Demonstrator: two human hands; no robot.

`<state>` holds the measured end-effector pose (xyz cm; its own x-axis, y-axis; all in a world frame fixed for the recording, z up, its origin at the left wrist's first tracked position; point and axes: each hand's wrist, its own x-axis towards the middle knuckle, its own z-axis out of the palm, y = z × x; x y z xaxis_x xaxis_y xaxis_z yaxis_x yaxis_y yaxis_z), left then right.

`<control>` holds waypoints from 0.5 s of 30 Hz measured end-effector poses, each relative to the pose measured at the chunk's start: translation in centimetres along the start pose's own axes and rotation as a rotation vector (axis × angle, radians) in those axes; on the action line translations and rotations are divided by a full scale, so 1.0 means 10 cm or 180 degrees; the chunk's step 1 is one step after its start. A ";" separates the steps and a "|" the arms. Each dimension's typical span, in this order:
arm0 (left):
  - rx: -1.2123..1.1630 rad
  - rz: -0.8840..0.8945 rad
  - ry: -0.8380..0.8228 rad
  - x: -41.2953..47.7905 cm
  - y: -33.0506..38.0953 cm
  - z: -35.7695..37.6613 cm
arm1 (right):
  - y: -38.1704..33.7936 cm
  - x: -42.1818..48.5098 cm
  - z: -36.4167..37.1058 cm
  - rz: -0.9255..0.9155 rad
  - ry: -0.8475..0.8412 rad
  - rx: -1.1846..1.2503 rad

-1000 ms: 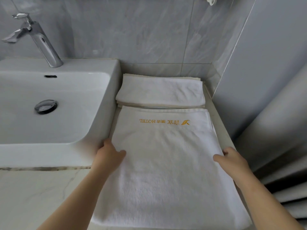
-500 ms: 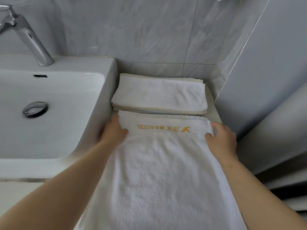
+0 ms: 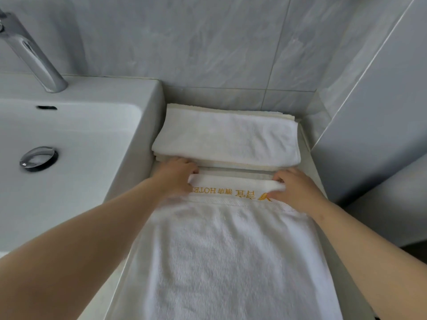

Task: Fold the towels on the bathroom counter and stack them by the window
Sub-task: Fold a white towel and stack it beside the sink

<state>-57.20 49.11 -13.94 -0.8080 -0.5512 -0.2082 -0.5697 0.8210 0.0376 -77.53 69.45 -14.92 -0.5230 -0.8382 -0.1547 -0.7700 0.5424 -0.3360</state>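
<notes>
A white towel [image 3: 231, 250] with gold HOTEL lettering lies lengthwise on the counter, between the sink and the right wall. My left hand [image 3: 178, 176] grips its far left corner and my right hand [image 3: 293, 188] grips its far right corner. The far edge is lifted a little between them. Just beyond it a stack of folded white towels [image 3: 228, 137] rests against the back wall.
A white sink basin [image 3: 76, 144] with a chrome faucet [image 3: 32, 56] and drain stopper [image 3: 38, 158] fills the left side. Grey tiled wall [image 3: 184, 42] runs behind. A pale panel [image 3: 381, 112] closes the right side of the narrow counter.
Both hands slid from the towel's side edges up to its far corners and took hold of them. The far edge now rises off the counter.
</notes>
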 end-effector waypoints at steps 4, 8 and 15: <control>-0.0224 -0.0025 -0.0243 0.06 -0.08 -0.06 | 0.08 0.04 -0.03 0.0082 -0.0063 0.0345; -0.0360 -0.0066 -0.0249 0.08 -0.12 -0.10 | 0.15 0.09 -0.12 0.0231 -0.0124 0.0742; -0.0322 -0.0209 -0.0143 0.11 -0.10 -0.05 | 0.11 0.19 -0.12 0.0253 -0.0140 0.0303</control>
<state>-57.58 47.59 -13.70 -0.7622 -0.5941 -0.2570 -0.6352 0.7629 0.1204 -79.75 68.53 -14.45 -0.5628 -0.7956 -0.2243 -0.6874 0.6012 -0.4075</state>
